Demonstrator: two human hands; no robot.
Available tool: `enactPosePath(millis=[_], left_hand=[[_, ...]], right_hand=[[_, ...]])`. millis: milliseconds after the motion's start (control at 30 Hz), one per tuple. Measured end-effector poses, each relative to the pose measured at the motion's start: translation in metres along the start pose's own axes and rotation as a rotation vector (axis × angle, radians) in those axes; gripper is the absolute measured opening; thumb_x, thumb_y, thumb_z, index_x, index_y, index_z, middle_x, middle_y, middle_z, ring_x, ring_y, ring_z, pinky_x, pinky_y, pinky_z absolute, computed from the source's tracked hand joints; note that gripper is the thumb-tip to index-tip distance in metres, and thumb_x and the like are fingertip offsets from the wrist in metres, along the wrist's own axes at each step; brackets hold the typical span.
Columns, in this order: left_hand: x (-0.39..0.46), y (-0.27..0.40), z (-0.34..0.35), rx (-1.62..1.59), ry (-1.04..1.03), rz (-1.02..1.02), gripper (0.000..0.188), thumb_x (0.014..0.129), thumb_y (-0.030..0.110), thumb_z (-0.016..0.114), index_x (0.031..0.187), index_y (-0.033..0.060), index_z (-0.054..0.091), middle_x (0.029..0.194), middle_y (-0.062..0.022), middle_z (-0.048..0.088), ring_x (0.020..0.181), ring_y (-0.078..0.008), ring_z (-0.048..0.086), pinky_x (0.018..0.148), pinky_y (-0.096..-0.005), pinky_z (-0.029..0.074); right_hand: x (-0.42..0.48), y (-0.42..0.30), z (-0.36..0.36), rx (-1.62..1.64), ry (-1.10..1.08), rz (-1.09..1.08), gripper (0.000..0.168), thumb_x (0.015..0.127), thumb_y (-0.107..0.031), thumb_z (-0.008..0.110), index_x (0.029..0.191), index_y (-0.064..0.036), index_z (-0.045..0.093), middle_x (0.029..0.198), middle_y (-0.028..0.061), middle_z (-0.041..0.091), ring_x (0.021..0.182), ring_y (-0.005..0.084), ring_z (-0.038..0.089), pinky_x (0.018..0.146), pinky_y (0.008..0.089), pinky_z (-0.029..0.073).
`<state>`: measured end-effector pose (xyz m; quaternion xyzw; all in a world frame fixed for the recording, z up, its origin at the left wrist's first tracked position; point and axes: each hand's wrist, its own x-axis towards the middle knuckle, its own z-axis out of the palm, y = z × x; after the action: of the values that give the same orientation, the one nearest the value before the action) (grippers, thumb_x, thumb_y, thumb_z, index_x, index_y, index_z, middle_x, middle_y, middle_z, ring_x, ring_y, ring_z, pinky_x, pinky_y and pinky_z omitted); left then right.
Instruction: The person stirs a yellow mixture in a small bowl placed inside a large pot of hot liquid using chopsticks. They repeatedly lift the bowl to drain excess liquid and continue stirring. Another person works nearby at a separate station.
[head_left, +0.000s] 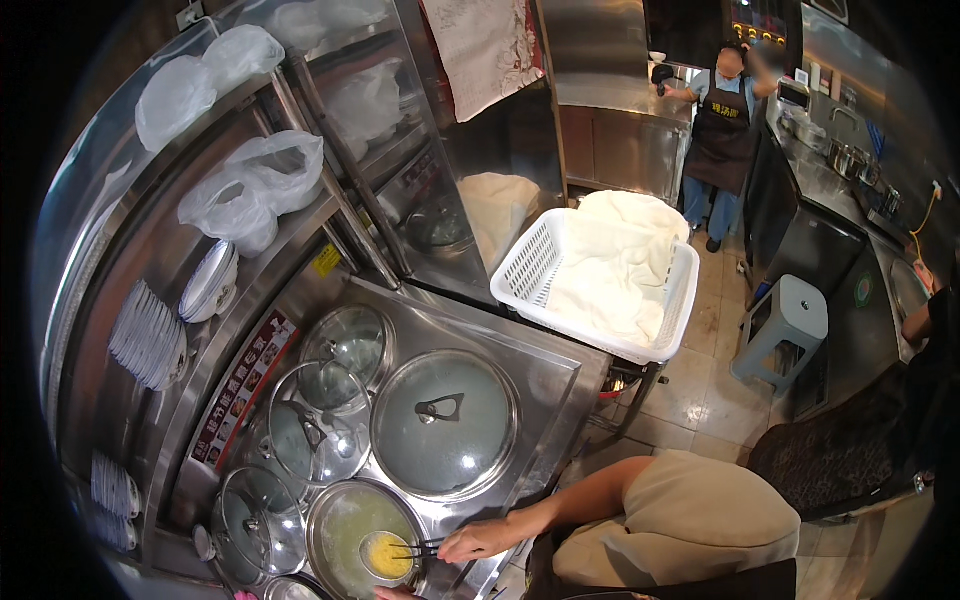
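My right hand (480, 541) grips a pair of thin black chopsticks (424, 550). Their tips reach into yellow food (388, 556), which sits in a small round ladle or strainer (365, 559). That vessel is at the surface of pale greenish liquid (339, 517) in an open steel pot (313, 517). Only a bit of my left hand (395, 593) shows at the bottom edge, near the pot's rim; what it holds is hidden. Just beyond the pot, a large glass lid (450, 457) with an upright handle covers another round pot.
More glass lids (319, 442) stand or lie along the left of the steel counter (544, 367). Stacked bowls (150, 337) and plastic bags (255, 191) fill shelves above. A white basket (517, 281) holds pale cloth (607, 277). Behind are a grey stool (799, 315), an aproned person (720, 135) and someone in dark clothing (847, 442).
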<state>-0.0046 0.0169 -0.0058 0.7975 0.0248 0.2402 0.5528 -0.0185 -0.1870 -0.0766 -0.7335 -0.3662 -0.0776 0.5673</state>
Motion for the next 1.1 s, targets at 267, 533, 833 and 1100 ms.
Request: enactPosePath(millis=[267,533,833,1100], left_hand=[[-0.002,0.015,-0.005,0.051,-0.05,0.026,0.034,0.099,0.027,0.052,0.087,-0.0034,0.063,0.073,-0.0163,0.064,0.064,-0.0223,0.059,0.058,-0.0318,0.048],[-0.005,0.025,-0.004,-0.017,-0.002,0.142,0.034,0.098,0.025,0.054,0.08,-0.0023,0.062,0.063,-0.0124,0.056,0.055,-0.0191,0.048,0.053,-0.0334,0.041],[-0.006,-0.008,-0.009,0.071,0.034,-0.038,0.034,0.096,0.026,0.057,0.098,-0.0064,0.064,0.081,-0.0173,0.066,0.068,-0.0236,0.06,0.061,-0.0314,0.048],[-0.011,0.018,0.0,-0.02,0.064,-0.127,0.044,0.097,0.034,0.055,0.109,-0.007,0.063,0.094,-0.0203,0.067,0.081,-0.0268,0.062,0.071,-0.0341,0.051]], right_hand=[[-0.005,-0.003,0.008,-0.045,0.004,0.056,0.027,0.097,-0.014,0.052,0.112,0.007,0.059,0.123,0.0231,0.058,0.115,0.0373,0.055,0.097,0.0404,0.045],[-0.01,-0.017,0.012,-0.028,-0.009,0.094,0.027,0.098,-0.013,0.05,0.116,0.007,0.056,0.124,0.0225,0.056,0.117,0.0363,0.053,0.098,0.04,0.044],[-0.017,-0.021,0.004,-0.025,-0.031,0.08,0.027,0.098,-0.013,0.049,0.114,0.007,0.056,0.124,0.0225,0.056,0.118,0.037,0.052,0.098,0.0404,0.043],[-0.012,-0.003,-0.003,0.018,-0.067,0.042,0.026,0.097,-0.01,0.051,0.114,0.007,0.056,0.125,0.0223,0.055,0.12,0.0375,0.051,0.099,0.0411,0.043]])
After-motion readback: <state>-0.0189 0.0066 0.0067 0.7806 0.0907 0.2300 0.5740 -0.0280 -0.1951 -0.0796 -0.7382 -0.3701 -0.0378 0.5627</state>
